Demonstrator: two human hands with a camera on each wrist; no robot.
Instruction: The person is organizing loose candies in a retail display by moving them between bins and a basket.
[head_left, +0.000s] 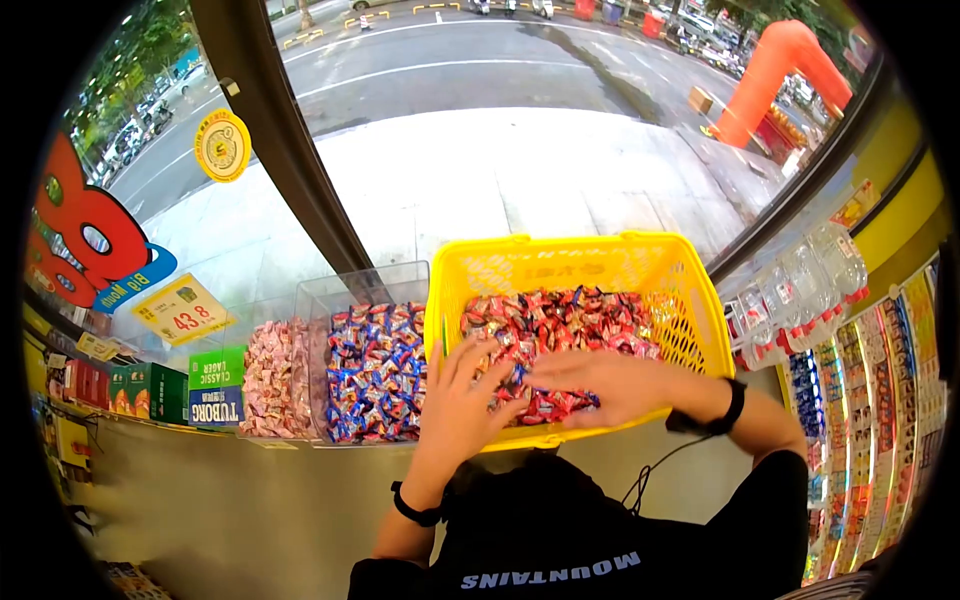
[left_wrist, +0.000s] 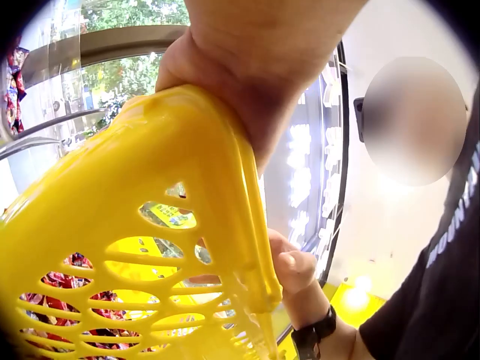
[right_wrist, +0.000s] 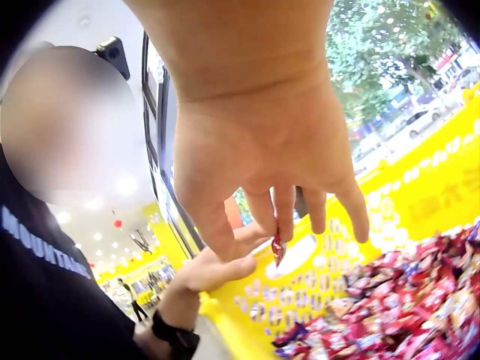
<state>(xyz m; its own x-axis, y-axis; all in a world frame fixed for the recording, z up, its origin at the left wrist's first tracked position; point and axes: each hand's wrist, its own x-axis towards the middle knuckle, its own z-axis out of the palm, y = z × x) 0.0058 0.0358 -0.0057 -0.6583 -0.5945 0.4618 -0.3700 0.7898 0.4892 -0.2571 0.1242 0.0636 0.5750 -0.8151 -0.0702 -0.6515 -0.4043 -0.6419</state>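
A yellow plastic basket (head_left: pixel 705 300) holds a heap of wrapped candies (head_left: pixel 560 315), mostly red. My left hand (head_left: pixel 465 395) reaches over its near left corner, fingers spread above the candies. From the right, my right hand (head_left: pixel 600 385) extends over the near part of the heap, its fingers pointing left toward the other hand. The right wrist view shows the right hand's fingers apart and fairly straight, with one red-wrapped candy (right_wrist: pixel 279 249) right at the fingertips. In the left wrist view, the basket wall hides the left fingers.
Left of the basket stand clear bins of blue-and-red wrapped candies (head_left: pixel 375 370) and pink ones (head_left: pixel 275 375), then a Tuborg box (head_left: pixel 215 385). Clear bottles (head_left: pixel 790 290) stand to the right, beside stocked shelves (head_left: pixel 870 420). A window with a dark frame (head_left: pixel 290 140) rises behind.
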